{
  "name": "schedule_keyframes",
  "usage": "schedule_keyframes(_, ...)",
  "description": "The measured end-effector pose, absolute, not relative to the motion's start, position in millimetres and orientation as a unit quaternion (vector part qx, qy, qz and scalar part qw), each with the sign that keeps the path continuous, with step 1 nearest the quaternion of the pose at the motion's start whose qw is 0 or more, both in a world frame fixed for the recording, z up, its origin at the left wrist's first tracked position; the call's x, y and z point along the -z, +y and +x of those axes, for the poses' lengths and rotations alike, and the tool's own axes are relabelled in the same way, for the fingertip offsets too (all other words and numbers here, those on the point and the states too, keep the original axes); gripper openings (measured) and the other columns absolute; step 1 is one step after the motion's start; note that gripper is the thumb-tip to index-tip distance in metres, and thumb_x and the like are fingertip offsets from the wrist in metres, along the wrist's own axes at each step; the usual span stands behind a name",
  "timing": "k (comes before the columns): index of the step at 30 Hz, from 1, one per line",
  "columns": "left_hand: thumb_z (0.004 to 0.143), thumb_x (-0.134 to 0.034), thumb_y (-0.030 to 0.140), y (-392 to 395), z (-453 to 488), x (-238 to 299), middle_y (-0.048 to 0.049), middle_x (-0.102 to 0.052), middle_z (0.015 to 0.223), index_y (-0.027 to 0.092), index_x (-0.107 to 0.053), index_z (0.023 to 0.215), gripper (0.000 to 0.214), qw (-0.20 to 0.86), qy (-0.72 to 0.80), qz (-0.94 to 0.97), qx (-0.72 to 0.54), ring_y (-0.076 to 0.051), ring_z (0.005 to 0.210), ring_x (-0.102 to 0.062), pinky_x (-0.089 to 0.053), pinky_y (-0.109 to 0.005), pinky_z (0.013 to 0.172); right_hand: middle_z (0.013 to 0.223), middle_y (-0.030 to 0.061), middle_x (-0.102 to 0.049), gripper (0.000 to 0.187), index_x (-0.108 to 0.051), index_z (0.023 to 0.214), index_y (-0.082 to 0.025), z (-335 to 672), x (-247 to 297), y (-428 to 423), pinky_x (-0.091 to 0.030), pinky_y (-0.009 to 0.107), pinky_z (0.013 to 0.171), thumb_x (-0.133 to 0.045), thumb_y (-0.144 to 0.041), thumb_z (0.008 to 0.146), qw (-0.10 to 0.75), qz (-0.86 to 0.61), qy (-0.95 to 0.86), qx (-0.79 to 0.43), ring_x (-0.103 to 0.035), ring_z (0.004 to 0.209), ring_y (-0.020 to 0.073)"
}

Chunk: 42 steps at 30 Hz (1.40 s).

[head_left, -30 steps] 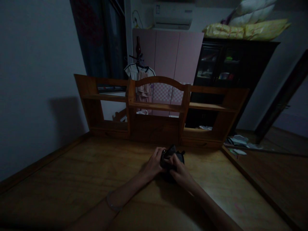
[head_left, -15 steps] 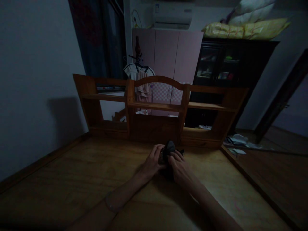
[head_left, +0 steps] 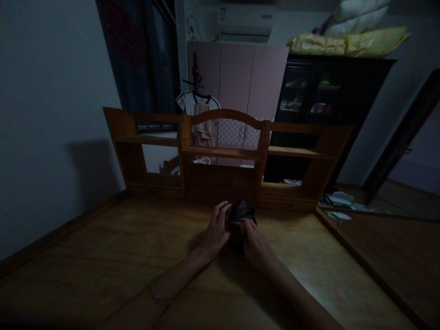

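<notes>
A small black object (head_left: pixel 239 210), soft-looking like a pouch with a raised flap, is held just above the wooden bed board; the dim light hides its exact kind. My left hand (head_left: pixel 217 230) grips it from the left side, fingers curled around its edge. On the other side my right hand (head_left: pixel 255 240) is closed, with thumb and fingertips pinching the upper opening or edge. The lower part of the object lies in shadow between both hands. A bracelet (head_left: pixel 158 292) circles my left wrist.
The wooden board (head_left: pixel 137 247) spreads under my arms. Beyond it rises a wooden headboard shelf (head_left: pixel 223 153) with open compartments. A wall (head_left: pixel 51 137) stands at left, and a raised wooden rim (head_left: pixel 357 261) runs along the right. Clothes (head_left: pixel 202 114) hang behind the shelf.
My right fingers have shifted slightly left and inward on the black object. My left fingers have lifted and spread a little, and the object's flap has tilted.
</notes>
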<state>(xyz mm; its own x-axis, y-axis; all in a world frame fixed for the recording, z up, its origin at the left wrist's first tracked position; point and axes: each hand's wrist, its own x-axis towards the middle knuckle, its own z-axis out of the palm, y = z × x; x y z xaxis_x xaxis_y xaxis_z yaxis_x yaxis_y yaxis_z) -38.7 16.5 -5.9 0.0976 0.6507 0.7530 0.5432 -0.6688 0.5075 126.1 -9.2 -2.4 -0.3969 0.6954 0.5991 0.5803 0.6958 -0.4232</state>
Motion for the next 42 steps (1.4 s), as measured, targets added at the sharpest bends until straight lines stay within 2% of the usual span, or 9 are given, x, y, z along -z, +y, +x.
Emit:
schedule_keyframes(4, 0.065, -0.056, -0.004, 18, -38, 6, -0.0082, -0.038, 0.136, 0.023, -0.037, 0.131, 0.073, 0.049, 0.407, 0.735, -0.539, -0.024, 0.129, -0.038, -0.035, -0.045, 0.109, 0.1, 0.0067, -0.061, 0.034, -0.051, 0.099, -0.02, 129, 5, -5, -0.047, 0.033, 0.081, -0.036, 0.002, 0.078, 0.438, -0.398, -0.798, -0.115, -0.058, 0.092, 0.0195)
schedule_keyframes(10, 0.066, -0.072, 0.012, 18, -38, 5, -0.0074, -0.045, 0.127, 0.023, -0.039, 0.127, 0.07, 0.057, 0.419, 0.727, -0.541, -0.024, 0.121, -0.045, -0.039, -0.041, 0.105, 0.111, 0.0047, -0.062, 0.036, -0.057, 0.112, -0.024, 138, 1, -4, -0.047, 0.03, 0.084, -0.037, -0.007, 0.086, 0.478, -0.423, -0.76, -0.124, -0.061, 0.098, 0.0178)
schedule_keyframes(15, 0.066, -0.077, 0.023, 15, -39, 4, -0.0078, -0.044, 0.129, 0.023, -0.036, 0.128, 0.074, 0.065, 0.407, 0.731, -0.545, -0.024, 0.122, -0.044, -0.039, -0.041, 0.105, 0.112, 0.0045, -0.065, 0.045, -0.057, 0.12, -0.025, 148, 5, 1, -0.049, 0.034, 0.085, -0.041, -0.008, 0.082, 0.507, -0.467, -0.715, -0.121, -0.062, 0.099, 0.0199)
schedule_keyframes(22, 0.066, -0.075, 0.017, 10, -38, 1, -0.0082, -0.042, 0.132, 0.024, -0.036, 0.129, 0.074, 0.086, 0.369, 0.764, -0.523, -0.025, 0.125, -0.041, -0.037, -0.042, 0.107, 0.108, 0.0054, -0.069, 0.038, -0.061, 0.117, -0.021, 153, -1, 6, -0.053, 0.034, 0.08, -0.048, -0.019, 0.081, 0.548, -0.453, -0.671, -0.209, -0.066, 0.092, 0.0216)
schedule_keyframes(31, 0.065, -0.077, 0.018, 9, -38, 5, -0.0086, -0.041, 0.132, 0.024, -0.038, 0.129, 0.076, 0.114, 0.351, 0.784, -0.499, -0.026, 0.125, -0.042, -0.038, -0.044, 0.107, 0.105, 0.0047, -0.07, 0.032, -0.062, 0.116, -0.024, 145, -10, -5, -0.053, 0.034, 0.08, -0.048, -0.034, 0.09, 0.506, -0.435, -0.715, -0.206, -0.066, 0.093, 0.0224)
schedule_keyframes(42, 0.065, -0.079, 0.022, 6, -39, 2, -0.0095, -0.039, 0.135, 0.025, -0.034, 0.132, 0.08, 0.103, 0.316, 0.813, -0.477, -0.027, 0.127, -0.041, -0.039, -0.048, 0.106, 0.102, 0.0047, -0.07, 0.033, -0.057, 0.119, -0.024, 142, -9, -4, -0.052, 0.034, 0.081, -0.05, -0.037, 0.089, 0.485, -0.441, -0.729, -0.198, -0.066, 0.093, 0.0219)
